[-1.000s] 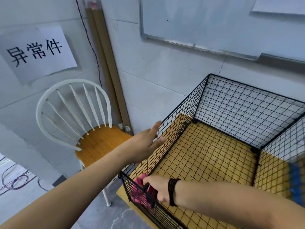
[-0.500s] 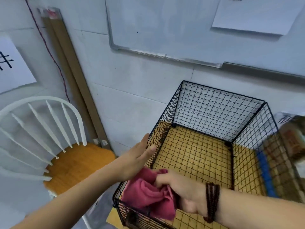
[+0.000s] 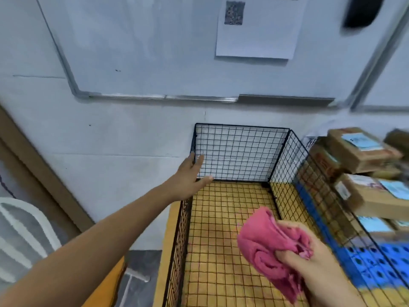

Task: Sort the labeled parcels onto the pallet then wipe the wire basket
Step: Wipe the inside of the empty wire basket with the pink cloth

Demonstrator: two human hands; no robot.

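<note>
Head view: right grip (image 3: 309, 269) clenches pink cloth (image 3: 270, 247).

left hand (image 3: 188, 173) outstretched (fingers spread), right hand (image 3: 318, 273) fisted

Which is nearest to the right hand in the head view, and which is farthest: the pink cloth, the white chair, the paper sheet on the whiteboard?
From the right hand:
1. Pink cloth, gripped in that hand.
2. White chair, far left, low.
3. Paper sheet, high on the whiteboard.
</note>
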